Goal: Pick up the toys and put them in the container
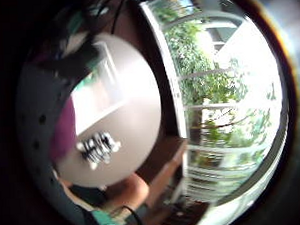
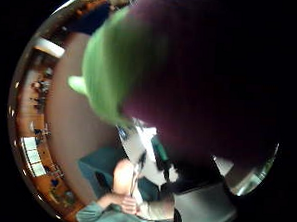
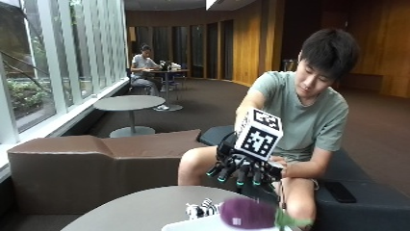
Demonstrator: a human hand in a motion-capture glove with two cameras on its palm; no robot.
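Purple plush with a green leafy end: an eggplant toy (image 3: 249, 213) sits lowest and nearest in the outside view, lying across the top of the pale container (image 3: 192, 224), of which only a strip of rim shows. A small tag or label patch shows on the purple body. The green part points toward the seated person.

Gloved right hand (image 3: 240, 171) hangs just above the eggplant toy, palm down, fingers (image 3: 241, 176) pointing downward and slightly spread, apart from the toy; a gap shows between fingertips and plush. Nothing pinched or gripped.

Thumb side palm view: the eggplant toy (image 2: 200, 78) fills much of the picture, purple bulk with the green cap beside it, so it is close under the palm.

Zebra toy (image 3: 202, 210), black and white stripes, lies on the round grey table (image 3: 128, 211) just beside the container, behind the eggplant toy. The little finger side palm view shows the same zebra toy (image 1: 97, 148) on its side on the tabletop, pale feet sticking out.

Behind the table, the person sits on a dark bench.
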